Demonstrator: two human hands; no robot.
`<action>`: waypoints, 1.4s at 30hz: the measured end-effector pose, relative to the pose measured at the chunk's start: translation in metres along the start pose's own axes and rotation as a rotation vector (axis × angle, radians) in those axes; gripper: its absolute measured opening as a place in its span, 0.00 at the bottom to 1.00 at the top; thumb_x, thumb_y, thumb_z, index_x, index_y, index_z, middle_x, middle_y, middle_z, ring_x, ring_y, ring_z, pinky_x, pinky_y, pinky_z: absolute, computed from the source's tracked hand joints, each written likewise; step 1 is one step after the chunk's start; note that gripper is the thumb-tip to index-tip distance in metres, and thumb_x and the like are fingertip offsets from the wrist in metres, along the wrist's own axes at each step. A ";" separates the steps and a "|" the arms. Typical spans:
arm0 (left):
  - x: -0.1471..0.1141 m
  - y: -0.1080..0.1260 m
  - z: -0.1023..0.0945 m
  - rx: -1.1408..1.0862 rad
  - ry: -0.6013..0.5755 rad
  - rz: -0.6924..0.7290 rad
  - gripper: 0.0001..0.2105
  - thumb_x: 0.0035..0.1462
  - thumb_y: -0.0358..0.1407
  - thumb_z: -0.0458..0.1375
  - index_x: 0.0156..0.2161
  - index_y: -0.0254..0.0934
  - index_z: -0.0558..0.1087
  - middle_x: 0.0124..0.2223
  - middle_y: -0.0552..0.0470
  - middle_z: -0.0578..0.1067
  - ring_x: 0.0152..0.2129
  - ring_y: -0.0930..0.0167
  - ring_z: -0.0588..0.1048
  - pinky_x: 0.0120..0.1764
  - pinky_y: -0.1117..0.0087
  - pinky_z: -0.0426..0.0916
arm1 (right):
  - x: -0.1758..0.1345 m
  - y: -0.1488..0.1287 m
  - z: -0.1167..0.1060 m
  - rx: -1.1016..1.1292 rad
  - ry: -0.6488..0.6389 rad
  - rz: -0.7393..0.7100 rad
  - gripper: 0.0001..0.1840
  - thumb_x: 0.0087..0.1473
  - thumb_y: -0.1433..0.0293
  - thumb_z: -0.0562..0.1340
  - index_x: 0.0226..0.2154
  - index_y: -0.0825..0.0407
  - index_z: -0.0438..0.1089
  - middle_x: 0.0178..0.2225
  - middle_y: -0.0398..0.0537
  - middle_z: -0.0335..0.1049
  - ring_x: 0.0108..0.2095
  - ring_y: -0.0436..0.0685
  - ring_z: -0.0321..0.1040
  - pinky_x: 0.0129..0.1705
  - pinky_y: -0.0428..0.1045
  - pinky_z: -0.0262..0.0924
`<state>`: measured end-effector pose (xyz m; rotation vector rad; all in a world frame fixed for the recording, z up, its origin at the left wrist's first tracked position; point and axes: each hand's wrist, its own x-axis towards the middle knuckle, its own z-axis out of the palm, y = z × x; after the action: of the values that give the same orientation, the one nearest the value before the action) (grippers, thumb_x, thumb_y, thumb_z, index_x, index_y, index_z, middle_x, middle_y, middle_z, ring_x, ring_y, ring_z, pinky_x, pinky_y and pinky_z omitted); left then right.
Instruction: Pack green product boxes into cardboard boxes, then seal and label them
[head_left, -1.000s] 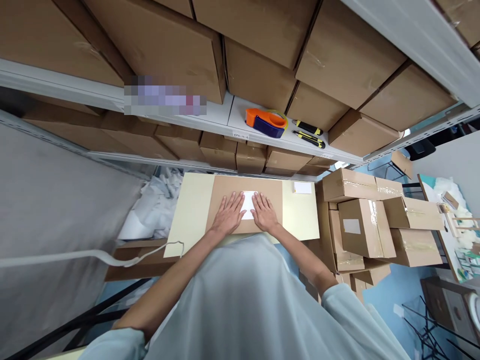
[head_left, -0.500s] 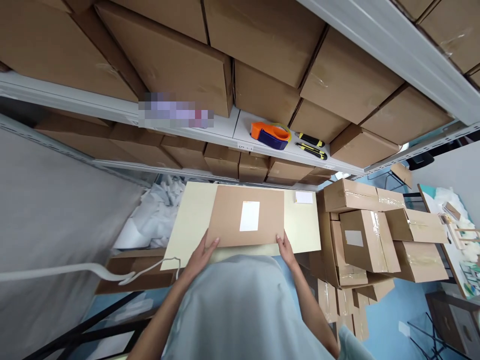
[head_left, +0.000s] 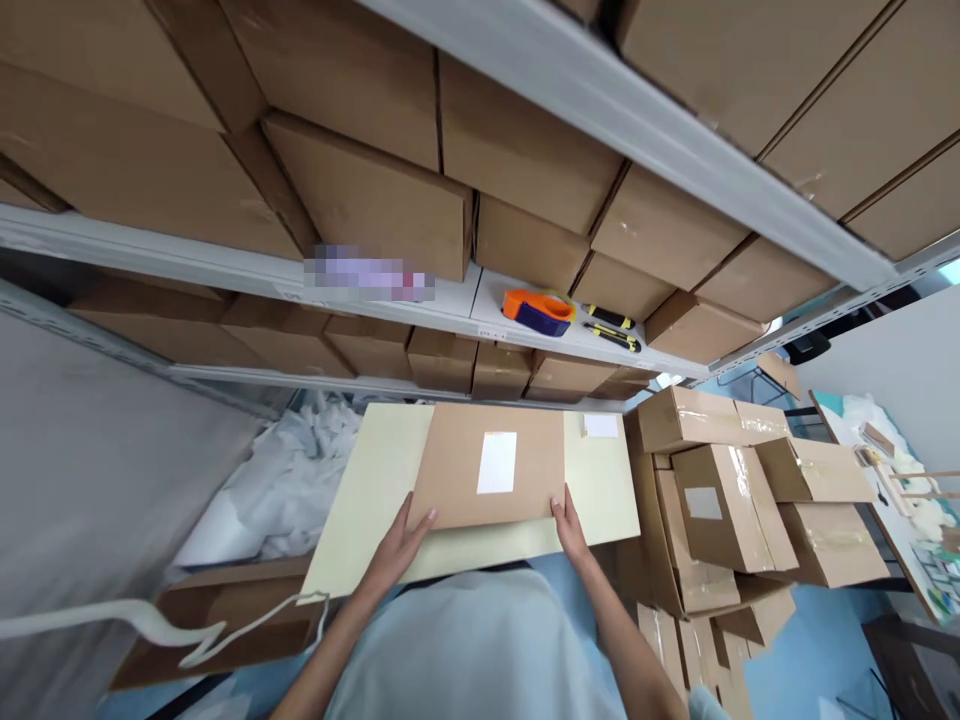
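Note:
A flat brown cardboard box (head_left: 454, 470) with a white label (head_left: 497, 462) on its upper face lies over the pale yellow tabletop (head_left: 600, 500). My left hand (head_left: 401, 545) grips its near left corner, thumb on top and fingers along the side. At the near right corner my right hand (head_left: 570, 525) holds it the same way. Whether the box rests fully on the table or is slightly raised at the near edge, I cannot tell. A small white stack of paper (head_left: 601, 426) sits at the table's far right corner.
Above the table, a shelf (head_left: 480, 305) bears cartons, an orange and blue tape dispenser (head_left: 538, 312) and two yellow-black cutters (head_left: 611, 330). Cartons (head_left: 735, 505) are piled at the right. White crumpled material (head_left: 292, 480) lies at the left, near a white hanger-like hook (head_left: 150, 620).
My view has tilted upward, so the shelf, table and box appear lower in the picture. Both hands keep their hold on the same corners of the box.

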<state>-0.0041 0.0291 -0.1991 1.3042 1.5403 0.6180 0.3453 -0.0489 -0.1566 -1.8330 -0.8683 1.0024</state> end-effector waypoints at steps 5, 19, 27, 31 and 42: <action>0.050 0.020 -0.004 -0.183 0.187 0.030 0.52 0.63 0.63 0.56 0.81 0.31 0.53 0.82 0.36 0.56 0.80 0.51 0.53 0.79 0.51 0.48 | 0.064 -0.044 0.006 -0.140 0.165 -0.200 0.59 0.62 0.33 0.64 0.79 0.54 0.59 0.80 0.62 0.52 0.82 0.73 0.47 0.82 0.67 0.46; 0.144 0.311 -0.022 -0.333 0.194 0.598 0.39 0.65 0.56 0.56 0.73 0.32 0.69 0.77 0.34 0.66 0.77 0.51 0.61 0.78 0.47 0.54 | 0.214 -0.380 0.086 -1.060 0.116 -0.849 0.33 0.64 0.68 0.64 0.69 0.59 0.69 0.65 0.70 0.75 0.66 0.71 0.73 0.71 0.63 0.64; 0.122 0.276 -0.023 -0.345 0.201 0.568 0.34 0.65 0.54 0.59 0.68 0.34 0.75 0.73 0.32 0.72 0.74 0.49 0.68 0.75 0.45 0.62 | 0.214 -0.393 0.101 -1.071 0.079 -0.745 0.28 0.54 0.76 0.64 0.58 0.61 0.74 0.50 0.70 0.83 0.54 0.74 0.80 0.61 0.62 0.69; 0.106 0.248 -0.028 -0.355 0.172 0.571 0.29 0.64 0.51 0.60 0.65 0.37 0.77 0.68 0.34 0.79 0.68 0.52 0.76 0.71 0.49 0.68 | 0.190 -0.376 0.088 -0.968 0.056 -0.770 0.28 0.60 0.71 0.63 0.61 0.60 0.72 0.55 0.69 0.81 0.56 0.73 0.79 0.62 0.62 0.69; -0.007 0.164 0.020 -0.515 -0.025 0.460 0.17 0.66 0.52 0.58 0.47 0.42 0.79 0.45 0.44 0.86 0.38 0.62 0.85 0.45 0.57 0.84 | -0.011 -0.141 0.095 0.103 -0.091 -0.378 0.31 0.66 0.47 0.68 0.62 0.48 0.76 0.57 0.58 0.83 0.60 0.70 0.79 0.67 0.64 0.70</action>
<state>0.0842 0.0660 -0.0644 1.2493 0.9606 1.1949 0.2330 0.0310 -0.0561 -1.4746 -1.1453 0.8746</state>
